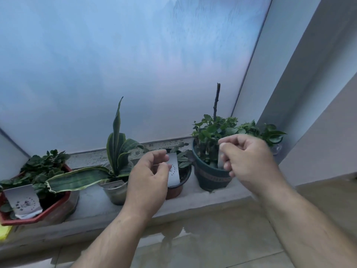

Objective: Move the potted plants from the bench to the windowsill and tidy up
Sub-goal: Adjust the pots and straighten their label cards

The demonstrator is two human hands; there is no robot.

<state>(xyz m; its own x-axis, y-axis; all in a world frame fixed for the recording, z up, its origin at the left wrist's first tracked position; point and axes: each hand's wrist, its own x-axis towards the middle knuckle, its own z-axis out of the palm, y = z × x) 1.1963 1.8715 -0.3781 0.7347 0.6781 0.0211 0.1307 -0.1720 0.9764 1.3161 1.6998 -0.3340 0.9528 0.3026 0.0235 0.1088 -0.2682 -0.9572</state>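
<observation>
Several potted plants stand in a row on the grey windowsill (193, 204). At the far left is a red angular pot (52, 211) with a white card (22, 200) in it. A snake plant grows in a clear pot (116, 192) that also holds a card. A small brown pot (176, 188) holds a white card (173, 171); my left hand (148, 182) hovers just before that card with fingers curled, touching or nearly so. My right hand (249, 161) pinches a pale card (220, 159) upright over the dark green pot (210, 176).
Frosted window glass (135, 74) rises right behind the pots. A grey frame and wall (309, 93) close the sill on the right. Glossy beige tiles (212, 238) lie below the sill. A yellow object (3, 232) shows at the left edge.
</observation>
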